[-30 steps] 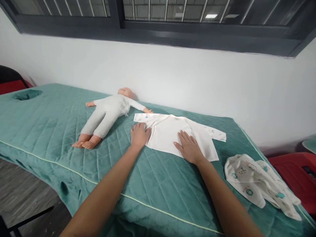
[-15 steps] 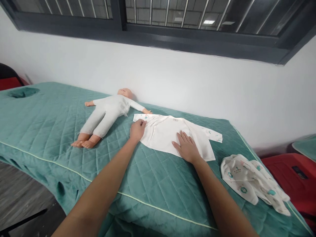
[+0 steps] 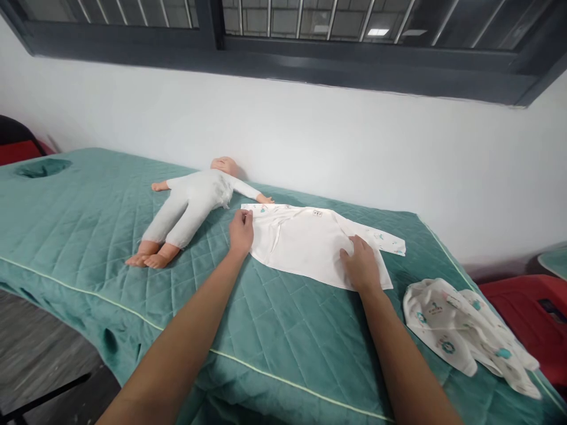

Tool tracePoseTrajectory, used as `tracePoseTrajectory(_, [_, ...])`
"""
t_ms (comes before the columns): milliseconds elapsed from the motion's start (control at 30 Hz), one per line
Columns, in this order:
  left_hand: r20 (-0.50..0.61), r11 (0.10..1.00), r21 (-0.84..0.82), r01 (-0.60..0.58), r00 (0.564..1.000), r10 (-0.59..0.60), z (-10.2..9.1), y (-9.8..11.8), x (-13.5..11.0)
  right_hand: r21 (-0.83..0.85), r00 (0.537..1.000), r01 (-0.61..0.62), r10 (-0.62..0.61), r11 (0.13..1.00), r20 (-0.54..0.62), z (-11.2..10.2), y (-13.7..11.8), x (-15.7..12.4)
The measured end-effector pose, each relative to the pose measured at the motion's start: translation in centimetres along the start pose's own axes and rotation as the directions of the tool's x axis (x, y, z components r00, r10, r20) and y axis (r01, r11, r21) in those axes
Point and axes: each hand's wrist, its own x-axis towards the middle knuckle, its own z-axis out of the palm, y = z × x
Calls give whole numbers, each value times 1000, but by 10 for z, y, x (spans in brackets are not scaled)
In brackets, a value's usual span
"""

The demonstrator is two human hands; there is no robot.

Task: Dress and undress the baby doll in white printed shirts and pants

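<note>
- Shirt [image 3: 305,236] is lying on the bed [image 3: 274,330], between the doll [image 3: 199,195] and the crumpled garment [image 3: 460,330]; doll's hand is resting right by one sleeve, can't tell if touching.
- Done, approx.: body is lying mostly flat, hem twd the person, both sleeves reaching out to the sides.
- Left, as far as visible: a crease is still running down the doll-side half; crumpled garment is sitting bunched, w/ no hand on it.
- L hand [image 3: 240,235]: working at shirt's doll-side edge, just below the sleeve; fingers are closing together, looking clamped on the edge.
- R hand [image 3: 363,268]: bearing on the opp. half nr the hem; fingers are curling, thumb standing a bit apart; can't tell if they're gripping cloth.
- Vs. 1 s ago: L hand is no longer lying flat but pinching, further out; doll-side edge is spreading wider, fewer folds showing.
- R hand is curling now vs. flat then, sitting further twd the far sleeve.
- Doll & crumpled garment are staying put.
</note>
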Motion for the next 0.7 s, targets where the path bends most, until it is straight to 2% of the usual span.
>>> tracePoseTrajectory(100, [5,1000,31,5,1000,-5,-1,1,-1,-4,999,31,-31,1000,6,1,-2,-2])
tracePoseTrajectory(233, [17,994,111,-12,1000,10,-4,7,-6,49,987,151,-147,987,-70,-2,-17,-9])
tracePoseTrajectory(300, [70,986,155,-62,996,52,-8,13,-7,99,975,210,-202,973,-88,-3,-32,-11])
tracePoseTrajectory(367, [176,973,182,-144,978,112,-17,20,0,169,970,245,-240,955,-49,-2,-54,-10])
tracePoseTrajectory(467, [301,944,200,-264,933,198,-52,25,25,268,949,288,-311,919,48,8,-101,5])
tracePoseTrajectory(567, [260,877,300,-374,917,302,-108,14,62,315,880,397,-455,862,137,27,-155,40])
tracePoseTrajectory(633, [166,862,385,-330,943,288,-146,-4,86,340,841,426,-505,839,194,48,-189,74])
tracePoseTrajectory(700, [94,889,430,-157,987,129,-176,-26,103,341,864,359,-448,869,231,74,-222,112])
